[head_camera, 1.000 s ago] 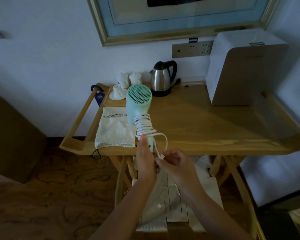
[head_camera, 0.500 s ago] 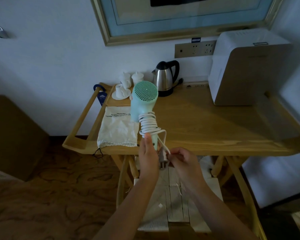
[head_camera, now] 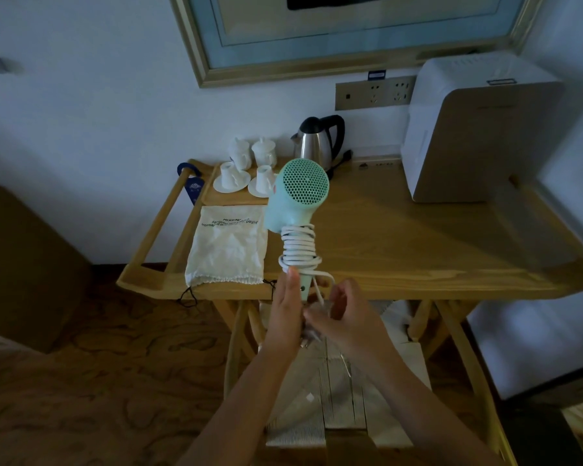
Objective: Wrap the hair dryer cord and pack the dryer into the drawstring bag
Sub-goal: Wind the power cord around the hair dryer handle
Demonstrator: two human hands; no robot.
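A mint-green hair dryer (head_camera: 297, 196) stands upright in the air over the table's front edge, its mesh back facing me. The white cord (head_camera: 298, 250) is coiled many times around its handle. My left hand (head_camera: 285, 317) grips the bottom of the handle. My right hand (head_camera: 345, 319) pinches the loose end of the cord with the plug, just below the handle. The white drawstring bag (head_camera: 228, 245) lies flat on the wooden table (head_camera: 418, 250), left of the dryer, its gathered mouth toward me.
A steel kettle (head_camera: 317, 142), white cups and saucers (head_camera: 246, 173) and a white appliance (head_camera: 475, 129) stand at the back of the table. A woven-seat chair (head_camera: 337, 398) sits under the table before me. Wall sockets (head_camera: 374, 92) are above.
The last loose loop of cord has shortened. My right hand has brought the plug end down and in, close to my left hand below the handle. The dryer tilted slightly.
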